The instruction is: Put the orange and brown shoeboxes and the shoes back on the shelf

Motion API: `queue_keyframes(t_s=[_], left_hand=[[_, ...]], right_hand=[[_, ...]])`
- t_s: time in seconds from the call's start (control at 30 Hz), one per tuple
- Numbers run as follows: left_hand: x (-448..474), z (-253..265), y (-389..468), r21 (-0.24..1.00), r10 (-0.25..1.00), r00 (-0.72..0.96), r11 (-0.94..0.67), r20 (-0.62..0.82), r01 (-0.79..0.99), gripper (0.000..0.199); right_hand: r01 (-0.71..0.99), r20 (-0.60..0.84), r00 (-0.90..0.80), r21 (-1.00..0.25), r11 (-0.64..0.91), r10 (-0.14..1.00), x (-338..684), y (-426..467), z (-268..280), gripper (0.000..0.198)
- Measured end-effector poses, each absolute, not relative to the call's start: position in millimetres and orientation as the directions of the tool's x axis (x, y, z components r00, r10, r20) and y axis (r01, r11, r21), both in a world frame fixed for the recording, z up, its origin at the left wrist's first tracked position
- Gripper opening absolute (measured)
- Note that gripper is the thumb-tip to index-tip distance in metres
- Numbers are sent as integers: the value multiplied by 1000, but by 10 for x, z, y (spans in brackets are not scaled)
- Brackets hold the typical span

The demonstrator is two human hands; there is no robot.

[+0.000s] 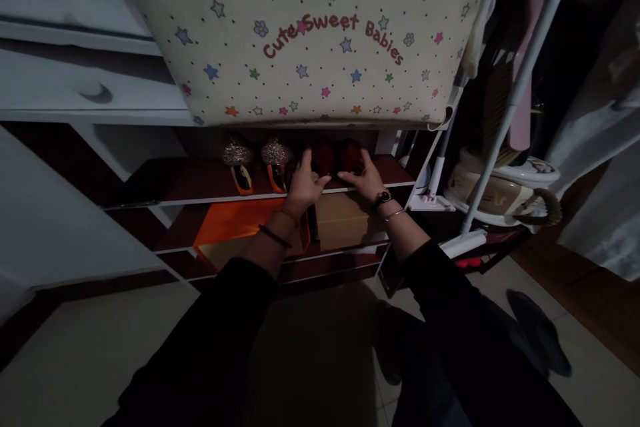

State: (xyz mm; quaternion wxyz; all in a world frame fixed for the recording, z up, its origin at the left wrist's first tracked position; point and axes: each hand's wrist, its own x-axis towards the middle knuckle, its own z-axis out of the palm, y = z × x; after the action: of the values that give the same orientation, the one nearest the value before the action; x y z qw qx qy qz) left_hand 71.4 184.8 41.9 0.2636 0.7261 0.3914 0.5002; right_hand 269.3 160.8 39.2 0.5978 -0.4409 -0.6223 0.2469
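A pair of dark red shoes point(336, 155) stands on the upper shelf point(200, 181) of a low shoe cabinet. My left hand point(306, 181) rests on the left red shoe and my right hand point(364, 177) lies on the right one, fingers spread over their heels. Whether the fingers grip the shoes is hard to tell in the dim light. Beside them to the left sits a pair of glittery shoes with orange insoles point(255, 161).
A cream star-printed bag point(310, 33) hangs over the cabinet. On the lower shelf lie an orange box point(235, 223) and a brown box point(343, 219). A white rack pole point(520, 90) and round basins point(500, 190) stand right; a dark slipper point(537, 330) lies on the tiled floor.
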Motion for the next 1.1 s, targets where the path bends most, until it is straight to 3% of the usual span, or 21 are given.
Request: queue_keyframes(t_s=[0.17,0.33,0.47,0.57,0.7,0.8,1.1], left_hand=[[698,443,1818,754,849,202,-528,489,391,99],[710,477,1788,760,876,185,-478,445,439,99],[719,411,1750,826,894,175,-449,413,340,109],[651,295,1629,802,840,227,-540,493,255,105],[406,148,1268,587,673,347,-740,653,330,81],[191,39,935,456,609,388,-785,692,419,62],[29,-201,520,559,679,364,-733,638,387,41]], right_hand=[[213,494,94,-858,467,865,2663,1556,399,119],[127,368,152,-928,351,917,2636,1427,391,133],[101,329,186,-944,315,926,2618,1222,429,128],[69,292,212,-956,284,932,2596,1026,440,125],[47,293,250,-956,291,923,2562,760,366,112],[-27,309,274,-944,328,911,2509,583,260,98],[-197,311,234,-912,359,921,2021,193,44,52]])
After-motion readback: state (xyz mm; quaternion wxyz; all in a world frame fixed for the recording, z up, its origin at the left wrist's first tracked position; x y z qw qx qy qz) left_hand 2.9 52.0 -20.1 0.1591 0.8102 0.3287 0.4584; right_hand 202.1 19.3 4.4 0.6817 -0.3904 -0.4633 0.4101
